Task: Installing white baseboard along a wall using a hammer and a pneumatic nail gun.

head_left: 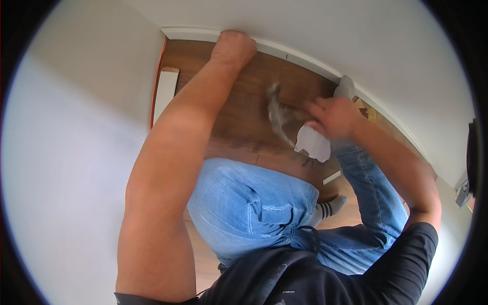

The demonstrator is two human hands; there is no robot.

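Observation:
My left hand is closed against the white baseboard at the foot of the back wall; whatever its fingers hold, if anything, is hidden. My right hand grips a motion-blurred hammer over the wooden floor, its head to the left of my fingers. Just below that hand lies an irregular white scrap, with small dark bits at its lower edge that I cannot make out.
A short white board rests by the left wall. My socked foot is against the baseboard, near yellowish pieces. My bent jeans-clad legs occupy the lower middle. A dark object with a metal fitting sits at the far right.

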